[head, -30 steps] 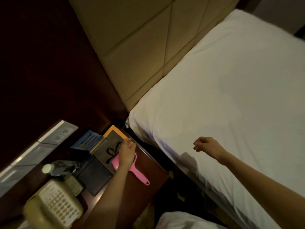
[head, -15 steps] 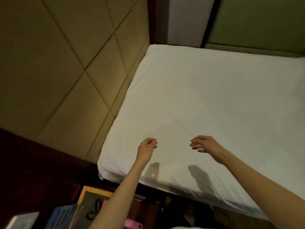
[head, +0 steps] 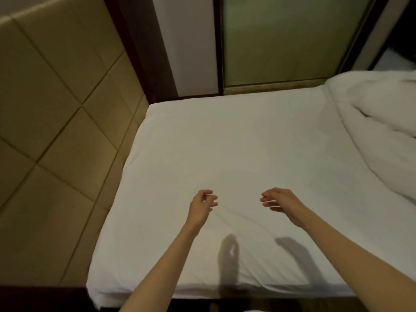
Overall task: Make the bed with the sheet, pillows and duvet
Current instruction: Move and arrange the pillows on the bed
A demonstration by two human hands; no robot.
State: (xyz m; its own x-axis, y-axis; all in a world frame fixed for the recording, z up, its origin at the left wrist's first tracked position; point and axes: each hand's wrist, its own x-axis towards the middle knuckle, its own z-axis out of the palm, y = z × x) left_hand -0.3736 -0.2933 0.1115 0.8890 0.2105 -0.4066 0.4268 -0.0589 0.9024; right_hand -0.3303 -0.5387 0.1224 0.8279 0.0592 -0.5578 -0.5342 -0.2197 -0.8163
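A white sheet (head: pixel 236 149) lies flat over the mattress, with a few light creases near its front edge. A rumpled white duvet (head: pixel 380 122) is bunched on the bed's right side. Above the sheet near the front edge hovers my left hand (head: pixel 202 204), fingers loosely curled and holding nothing. To its right, my right hand (head: pixel 281 202) hangs at the same height, fingers apart and empty. Both hands cast shadows on the sheet below them. No pillow is in view.
A padded tan headboard (head: pixel 58 131) runs along the bed's left side. Behind the bed stand a dark wooden post (head: pixel 137 48), a pale wall strip and a green frosted panel (head: pixel 286 39). A dark strip of furniture (head: pixel 33 298) sits at the bottom left.
My left hand left the pink brush on the nightstand and came over the sheet beside my right hand. The view swung right from the nightstand, bringing the duvet into sight.
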